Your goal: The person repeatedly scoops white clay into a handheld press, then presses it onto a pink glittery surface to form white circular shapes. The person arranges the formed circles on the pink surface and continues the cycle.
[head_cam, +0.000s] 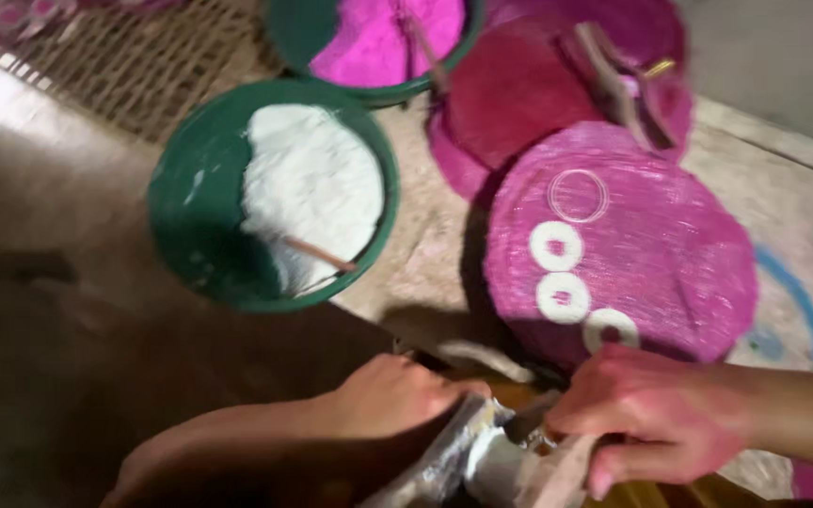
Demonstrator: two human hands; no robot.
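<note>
Head view: your hands meet at the bottom edge.
Left hand (397,395): closed on a grey-white bundle (482,461).
Right hand (656,409): gripping the same bundle.
Nearby: pink disc (670,254) with white rings (557,246).

Green bowl (181,216) w/ white powder (317,183); magenta disc (651,254) w/ white rings (557,246); pink powder (374,38)

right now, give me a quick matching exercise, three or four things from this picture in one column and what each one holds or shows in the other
Things:
1. nearer green basin
2. farther green basin
3. nearest pink disc
4. left hand

What each holds or shows:
a. pink powder
b. white rings
c. white powder with a stick
d. grips a white-coated tool

Pairs: 1-c, 2-a, 3-b, 4-d
</note>
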